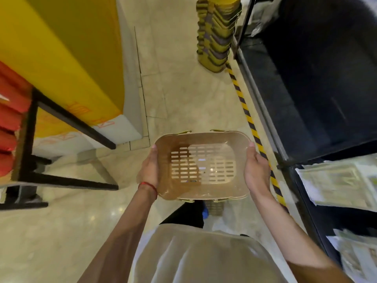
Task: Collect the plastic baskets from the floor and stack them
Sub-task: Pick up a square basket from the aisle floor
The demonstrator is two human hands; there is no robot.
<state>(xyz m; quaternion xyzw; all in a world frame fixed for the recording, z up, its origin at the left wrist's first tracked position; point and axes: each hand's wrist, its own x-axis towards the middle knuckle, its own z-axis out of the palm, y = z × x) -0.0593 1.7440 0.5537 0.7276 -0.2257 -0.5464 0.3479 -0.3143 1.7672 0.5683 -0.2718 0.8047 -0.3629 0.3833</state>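
Basket (202, 165) held in both hands above the floor (179, 94).
I see one tan, see-through plastic basket, upright, opening toward the camera, its base cut with rows of slots and its corners rounded. Left hand (150, 170) clamps the left rim, right hand (256, 170) the right rim, thumbs over the edge. A red thread sits on the left wrist. A tall stack (216, 35) of olive baskets stands on the floor ahead, beside the striped tape (246, 115).

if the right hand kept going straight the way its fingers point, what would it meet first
The right hand, gripping the basket, points up the aisle along the striped floor tape. Bare floor lies ahead; the basket stack looks like the first obstacle, though depth is unclear.
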